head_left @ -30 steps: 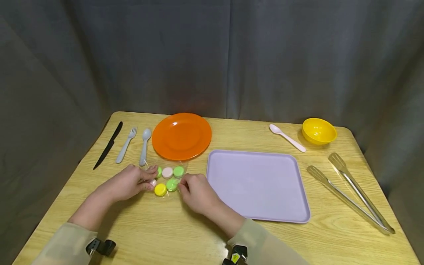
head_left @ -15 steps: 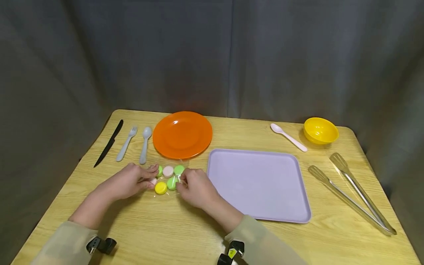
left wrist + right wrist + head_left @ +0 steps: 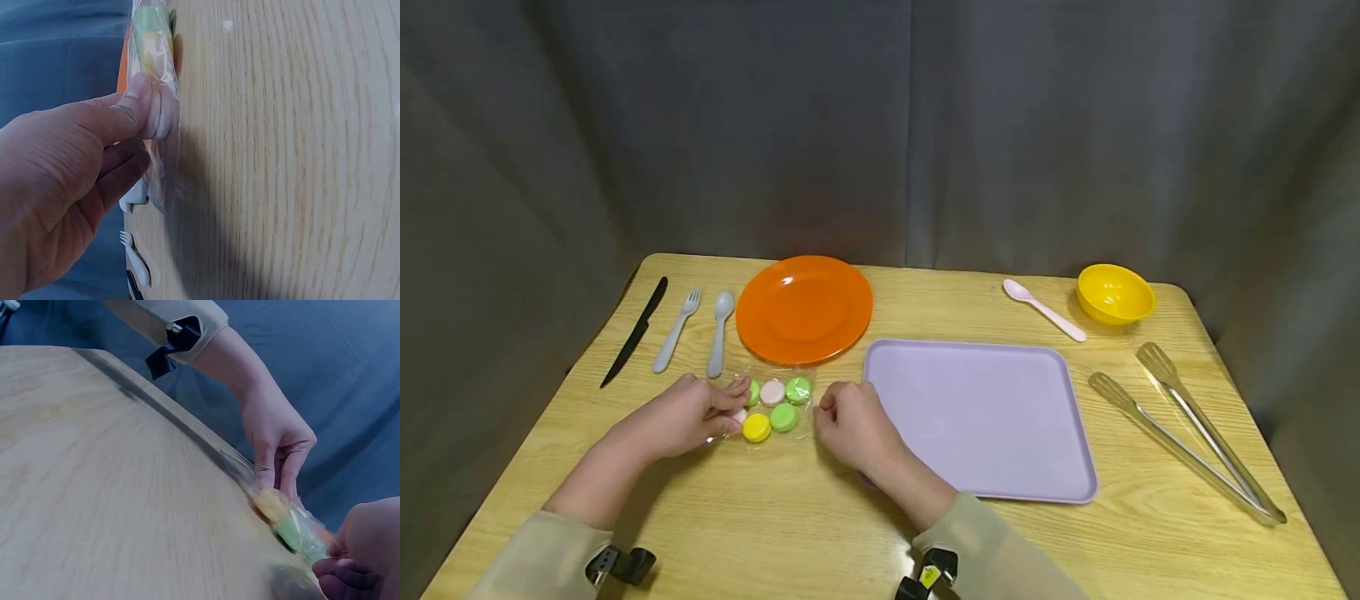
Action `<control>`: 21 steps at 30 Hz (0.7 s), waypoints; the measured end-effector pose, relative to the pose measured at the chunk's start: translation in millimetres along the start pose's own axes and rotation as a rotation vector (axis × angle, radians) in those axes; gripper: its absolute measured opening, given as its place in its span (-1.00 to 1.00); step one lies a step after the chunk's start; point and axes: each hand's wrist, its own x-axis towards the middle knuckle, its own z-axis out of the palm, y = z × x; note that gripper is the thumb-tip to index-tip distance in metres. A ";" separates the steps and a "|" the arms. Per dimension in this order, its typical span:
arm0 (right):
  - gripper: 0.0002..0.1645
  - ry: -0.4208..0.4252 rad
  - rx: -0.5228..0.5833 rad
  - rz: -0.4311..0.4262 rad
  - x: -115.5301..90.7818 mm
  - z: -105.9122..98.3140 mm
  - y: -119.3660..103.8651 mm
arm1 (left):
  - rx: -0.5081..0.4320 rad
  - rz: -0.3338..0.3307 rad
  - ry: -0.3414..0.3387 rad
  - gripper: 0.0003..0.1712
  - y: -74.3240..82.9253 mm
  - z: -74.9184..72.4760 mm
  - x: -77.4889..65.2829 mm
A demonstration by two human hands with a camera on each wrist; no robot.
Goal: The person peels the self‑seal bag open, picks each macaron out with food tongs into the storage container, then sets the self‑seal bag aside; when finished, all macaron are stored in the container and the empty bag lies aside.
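A clear plastic bag point(image 3: 778, 405) of macarons, green, pale pink and yellow, lies in front of the orange plate point(image 3: 805, 308). At its left end my left hand point(image 3: 685, 418) pinches the bag, thumb over a pale pink macaron point(image 3: 161, 112) in the left wrist view. My right hand point(image 3: 859, 429) is at the bag's right end with fingers curled. In the right wrist view, the plastic runs up to its fingertips, beside a green macaron point(image 3: 287, 532). The fingers partly hide both ends of the bag.
A lilac tray point(image 3: 977, 421) lies right of the bag. Left of the plate are a black knife point(image 3: 636, 332), a grey fork point(image 3: 677, 330) and a spoon point(image 3: 718, 333). Beyond the tray are a pink spoon point(image 3: 1045, 311), a yellow bowl point(image 3: 1116, 295) and metal tongs point(image 3: 1195, 442).
My right hand has shifted right, uncovering the green macarons at that end of the bag. The left hand keeps its hold in the same place.
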 end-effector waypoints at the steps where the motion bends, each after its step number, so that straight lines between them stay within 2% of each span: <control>1: -0.87 -0.004 0.000 -0.001 1.1 0.1 -0.5 | -0.003 0.005 0.002 -0.49 -0.1 0.4 -0.6; 8: -0.84 -0.025 -0.031 -0.019 19.3 3.5 -6.6 | -0.020 0.005 0.002 -0.49 -2.9 1.9 -0.5; 13: -0.80 -0.029 -0.068 0.018 22.5 6.6 -4.2 | -0.019 0.017 -0.006 -0.49 -4.9 3.6 -0.7; 17: -0.77 0.006 -0.093 0.043 18.9 1.8 -2.4 | -0.018 0.012 -0.010 -0.49 -4.6 1.5 -1.3; 21: -0.89 0.061 -0.110 0.075 14.3 -3.8 -2.5 | -0.020 0.011 -0.014 -0.47 -3.4 -0.5 0.8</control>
